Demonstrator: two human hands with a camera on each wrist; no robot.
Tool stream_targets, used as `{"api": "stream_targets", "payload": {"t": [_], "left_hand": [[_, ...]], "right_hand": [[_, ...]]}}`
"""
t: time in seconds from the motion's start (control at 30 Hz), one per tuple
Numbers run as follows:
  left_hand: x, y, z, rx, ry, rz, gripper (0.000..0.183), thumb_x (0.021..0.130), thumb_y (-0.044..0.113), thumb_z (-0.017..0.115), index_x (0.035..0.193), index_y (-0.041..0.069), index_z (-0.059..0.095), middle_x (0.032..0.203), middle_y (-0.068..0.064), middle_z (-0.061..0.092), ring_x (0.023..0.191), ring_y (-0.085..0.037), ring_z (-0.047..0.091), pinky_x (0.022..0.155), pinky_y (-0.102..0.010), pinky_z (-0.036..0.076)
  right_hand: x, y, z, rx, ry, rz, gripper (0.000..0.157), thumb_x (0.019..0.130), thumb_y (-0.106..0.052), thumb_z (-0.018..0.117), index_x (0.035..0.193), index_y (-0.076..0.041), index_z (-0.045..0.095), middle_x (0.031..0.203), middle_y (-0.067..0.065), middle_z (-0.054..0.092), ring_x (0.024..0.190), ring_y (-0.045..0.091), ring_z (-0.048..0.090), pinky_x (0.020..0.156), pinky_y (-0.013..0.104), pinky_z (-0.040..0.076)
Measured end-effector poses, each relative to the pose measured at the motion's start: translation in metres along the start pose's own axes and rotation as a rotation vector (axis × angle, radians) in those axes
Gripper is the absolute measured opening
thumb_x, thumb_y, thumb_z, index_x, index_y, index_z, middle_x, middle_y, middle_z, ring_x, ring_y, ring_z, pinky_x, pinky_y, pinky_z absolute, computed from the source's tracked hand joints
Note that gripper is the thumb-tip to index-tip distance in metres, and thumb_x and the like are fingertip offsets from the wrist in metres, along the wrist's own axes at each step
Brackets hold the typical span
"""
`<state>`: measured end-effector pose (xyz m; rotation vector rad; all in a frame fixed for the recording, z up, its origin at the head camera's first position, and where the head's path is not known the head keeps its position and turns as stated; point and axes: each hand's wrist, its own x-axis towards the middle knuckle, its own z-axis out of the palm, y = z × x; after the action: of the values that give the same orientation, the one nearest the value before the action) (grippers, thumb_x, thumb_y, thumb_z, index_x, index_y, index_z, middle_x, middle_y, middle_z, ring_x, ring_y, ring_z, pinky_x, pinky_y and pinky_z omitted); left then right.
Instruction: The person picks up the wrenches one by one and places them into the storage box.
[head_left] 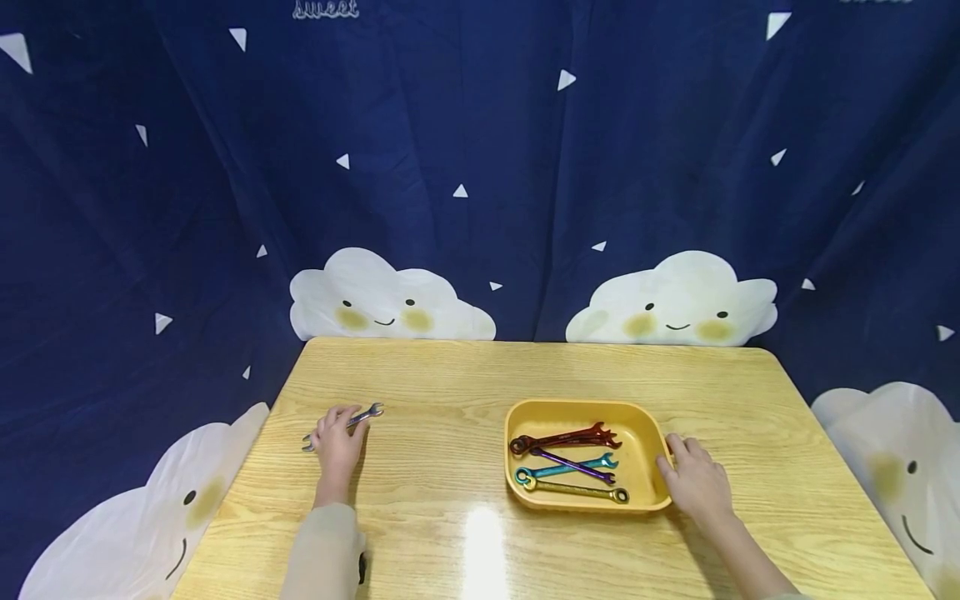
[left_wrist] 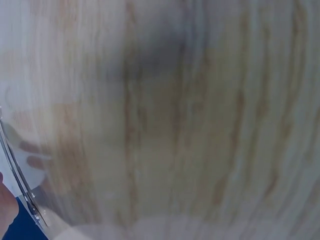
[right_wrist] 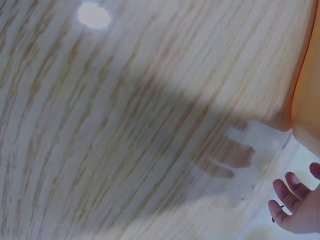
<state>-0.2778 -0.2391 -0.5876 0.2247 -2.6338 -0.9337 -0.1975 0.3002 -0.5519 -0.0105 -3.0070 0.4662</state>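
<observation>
At the left of the table, my left hand pinches a silver double open-ended wrench, fingers over its middle and both jaw ends showing. The same wrench runs along the left edge of the left wrist view, next to a fingertip. To the right sits a yellow plastic tray. My right hand holds its right rim, thumb over the edge and the other fingers outside, loosely bent in the right wrist view. Inside lie red wrenches, a purple wrench, a teal wrench and a gold wrench.
The light wooden table has rounded far corners. A dark blue curtain with white triangles and smiling clouds hangs behind it and at both sides. Bare wood lies between the left hand and the tray.
</observation>
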Motion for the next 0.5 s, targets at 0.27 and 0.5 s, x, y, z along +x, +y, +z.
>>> {"api": "stream_targets", "payload": {"t": [0.27,0.5], "left_hand": [[0.0023,-0.0017,-0.0034,0.002,-0.077,-0.024,0.032,0.086,0.019,0.062,0.115,0.007,0.058,0.121,-0.016,0.046,0.114,-0.035,0.035,0.099,-0.056,0.010],[0.0049,-0.0038,-0.0032,-0.005,-0.096,-0.041,0.032,0.086,0.019,0.062,0.115,0.007,0.059,0.121,-0.018,0.046,0.113,-0.037,0.036,0.100,-0.056,0.011]], "right_hand": [[-0.0002,-0.0001,-0.0002,0.005,0.007,0.000,0.043,0.095,-0.031,0.039,0.126,-0.001,0.042,0.116,0.028,0.045,0.102,0.047,0.046,0.075,0.060,0.037],[0.0000,-0.0002,0.0002,0.009,0.006,0.000,0.043,0.095,-0.030,0.039,0.126,-0.001,0.042,0.117,0.028,0.045,0.103,0.047,0.046,0.076,0.061,0.036]]}}
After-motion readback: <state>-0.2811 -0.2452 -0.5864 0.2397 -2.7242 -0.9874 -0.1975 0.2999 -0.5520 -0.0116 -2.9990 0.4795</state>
